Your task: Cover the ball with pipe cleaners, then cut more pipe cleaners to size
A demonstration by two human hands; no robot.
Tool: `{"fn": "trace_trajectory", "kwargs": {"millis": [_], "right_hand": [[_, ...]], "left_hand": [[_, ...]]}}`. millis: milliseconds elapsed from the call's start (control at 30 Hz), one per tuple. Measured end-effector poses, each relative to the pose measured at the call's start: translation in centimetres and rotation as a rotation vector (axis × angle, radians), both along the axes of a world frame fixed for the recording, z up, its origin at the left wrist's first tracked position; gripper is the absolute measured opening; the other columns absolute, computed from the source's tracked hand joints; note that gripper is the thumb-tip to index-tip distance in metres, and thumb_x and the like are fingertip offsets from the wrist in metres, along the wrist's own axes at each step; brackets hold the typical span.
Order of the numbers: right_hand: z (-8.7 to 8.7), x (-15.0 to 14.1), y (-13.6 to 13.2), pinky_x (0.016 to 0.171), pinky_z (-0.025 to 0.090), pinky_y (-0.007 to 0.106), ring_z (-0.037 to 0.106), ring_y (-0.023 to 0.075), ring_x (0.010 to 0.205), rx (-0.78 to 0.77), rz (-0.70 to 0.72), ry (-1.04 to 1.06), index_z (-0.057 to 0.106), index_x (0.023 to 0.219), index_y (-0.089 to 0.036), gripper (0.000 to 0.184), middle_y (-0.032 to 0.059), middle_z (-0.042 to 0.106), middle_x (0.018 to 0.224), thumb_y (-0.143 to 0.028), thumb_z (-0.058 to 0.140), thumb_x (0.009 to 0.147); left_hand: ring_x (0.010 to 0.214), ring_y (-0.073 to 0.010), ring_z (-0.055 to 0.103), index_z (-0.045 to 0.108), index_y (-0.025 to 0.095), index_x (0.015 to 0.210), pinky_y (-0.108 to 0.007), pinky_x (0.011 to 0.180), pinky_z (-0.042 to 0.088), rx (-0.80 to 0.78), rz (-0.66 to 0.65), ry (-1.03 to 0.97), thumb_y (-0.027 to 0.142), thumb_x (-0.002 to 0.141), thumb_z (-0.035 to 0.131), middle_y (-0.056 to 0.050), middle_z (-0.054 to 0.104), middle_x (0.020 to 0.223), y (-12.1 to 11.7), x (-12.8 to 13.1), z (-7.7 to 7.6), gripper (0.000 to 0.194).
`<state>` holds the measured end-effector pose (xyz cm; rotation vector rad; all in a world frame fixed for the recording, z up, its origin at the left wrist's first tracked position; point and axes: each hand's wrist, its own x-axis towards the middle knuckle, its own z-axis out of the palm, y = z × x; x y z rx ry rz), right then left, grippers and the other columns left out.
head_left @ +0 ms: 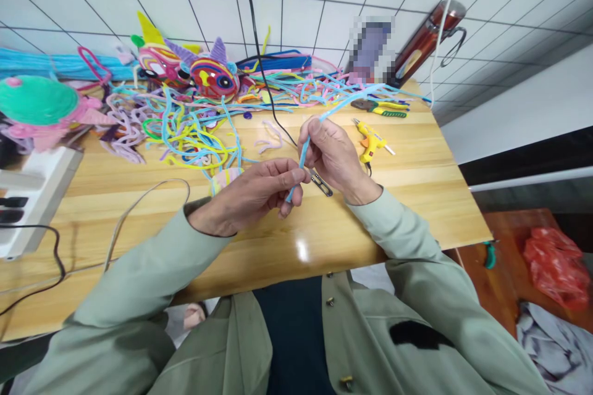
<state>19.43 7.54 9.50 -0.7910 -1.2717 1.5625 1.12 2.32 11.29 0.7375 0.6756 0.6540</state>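
Pipe cleaner (304,153), light blue, pinched in two hands over a wooden table (407,197)

At far left, a white power strip (58,176) lies near a fuzzy figure (39,102) with a green back and pink limbs. Next come two striped, fish-like figures, one with a yellow horn (162,65), the other with lilac horns (214,76); before them spreads a tangle of loose stems (199,145). At centre, the left hand (266,184) pinches the light-blue stem near its lower end, thumb against finger. The right hand (331,151) pinches it higher up, and the upper length slants rightward. A slim metal tool (321,184) lies just below the right hand. Further right are a yellow glue gun (369,142), pliers (382,109) with green-and-yellow handles and a dark-red flask (428,43). At far right, a red plastic bag (558,265) sits below table level.
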Motion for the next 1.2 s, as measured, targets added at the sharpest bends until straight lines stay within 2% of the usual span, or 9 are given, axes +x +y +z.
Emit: {"fn": "trace_trajectory", "kwargs": {"millis": [133, 300, 400, 633, 833, 967, 1033, 1133, 1200], "right_hand": [[-0.4, 0.3, 0.1, 0.049, 0.042, 0.019, 0.048, 0.0069, 0.049, 0.058, 0.021, -0.004, 0.063, 0.083, -0.021, 0.058, -0.007, 0.056, 0.059, -0.076, 0.076, 0.091], [-0.5, 0.7, 1.0, 0.05, 0.042, 0.021, 0.045, 0.0077, 0.05, 0.082, -0.031, -0.029, 0.063, 0.082, -0.022, 0.059, -0.0068, 0.054, 0.059, -0.078, 0.076, 0.09], [-0.3, 0.8, 1.3, 0.049, 0.041, 0.023, 0.045, 0.0092, 0.052, 0.066, -0.073, -0.066, 0.062, 0.082, -0.023, 0.061, -0.0059, 0.052, 0.06, -0.082, 0.075, 0.088], [-0.2, 0.7, 1.3, 0.05, 0.039, 0.024, 0.046, 0.0111, 0.054, 0.024, -0.113, -0.107, 0.06, 0.081, -0.025, 0.062, -0.0061, 0.046, 0.058, -0.084, 0.073, 0.088], [0.1, 0.9, 1.3, 0.048, 0.04, 0.022, 0.046, 0.0089, 0.052, 0.021, -0.037, -0.1, 0.061, 0.081, -0.023, 0.065, -0.0061, 0.052, 0.06, -0.086, 0.073, 0.086], [0.3, 1.6, 2.5, 0.043, 0.035, 0.02, 0.04, 0.0074, 0.047, -0.013, -0.021, -0.045, 0.059, 0.079, -0.022, 0.064, -0.0078, 0.047, 0.057, -0.085, 0.068, 0.092], [0.3, 1.9, 2.9, 0.043, 0.034, 0.02, 0.038, 0.0072, 0.046, -0.018, -0.027, -0.009, 0.058, 0.079, -0.023, 0.063, -0.0086, 0.044, 0.055, -0.083, 0.069, 0.092], [0.1, 2.0, 2.7, 0.043, 0.036, 0.019, 0.041, 0.0072, 0.046, -0.017, -0.004, -0.014, 0.06, 0.079, -0.022, 0.062, -0.0083, 0.047, 0.056, -0.081, 0.076, 0.088], [0.1, 1.7, 2.1, 0.043, 0.038, 0.019, 0.044, 0.0069, 0.047, -0.018, 0.045, -0.033, 0.061, 0.08, -0.021, 0.061, -0.0078, 0.051, 0.058, -0.08, 0.079, 0.086]], "left_hand": [[0.049, -0.0068, 0.056, 0.075, 0.013, 0.09, -0.015, 0.045, 0.047, 0.024, -0.009, 0.062, 0.051, 0.081, 0.099, 0.0, 0.072, 0.069, -0.2, 0.2, -0.2, 0.046], [0.06, -0.0128, 0.069, 0.078, 0.013, 0.109, -0.021, 0.054, 0.057, 0.002, -0.054, 0.04, 0.061, 0.088, 0.09, -0.009, 0.082, 0.089, -0.4, 0.1, -0.2, 0.054], [0.063, -0.0131, 0.07, 0.078, 0.013, 0.113, -0.022, 0.057, 0.057, -0.004, -0.065, 0.036, 0.058, 0.09, 0.089, -0.011, 0.083, 0.094, -0.5, 0.1, -0.3, 0.051], [0.06, -0.0092, 0.064, 0.078, 0.013, 0.089, -0.019, 0.058, 0.053, 0.037, -0.027, 0.076, 0.047, 0.084, 0.097, -0.008, 0.082, 0.087, -0.6, 0.6, -0.8, 0.039], [0.063, -0.0119, 0.065, 0.08, 0.014, 0.089, -0.022, 0.063, 0.054, 0.148, -0.008, 0.167, 0.045, 0.089, 0.091, -0.008, 0.082, 0.084, -1.2, 1.0, -0.9, 0.032], [0.066, -0.0133, 0.066, 0.079, 0.015, 0.085, -0.025, 0.067, 0.054, 0.244, -0.013, 0.262, 0.05, 0.093, 0.087, -0.009, 0.083, 0.088, -1.5, 1.0, -0.4, 0.037], [0.076, -0.0163, 0.07, 0.081, 0.016, 0.091, -0.027, 0.072, 0.055, 0.285, -0.019, 0.28, 0.056, 0.094, 0.085, -0.011, 0.085, 0.096, -1.6, 0.9, -0.3, 0.041], [0.095, -0.0215, 0.074, 0.083, 0.017, 0.11, -0.029, 0.081, 0.057, 0.311, 0.057, 0.253, 0.068, 0.097, 0.077, -0.013, 0.085, 0.114, -1.4, 0.8, -0.3, 0.053], [0.096, -0.0215, 0.074, 0.082, 0.018, 0.114, -0.029, 0.081, 0.057, 0.283, 0.133, 0.202, 0.07, 0.096, 0.077, -0.012, 0.084, 0.113, -1.2, 0.8, -0.6, 0.056]]}}
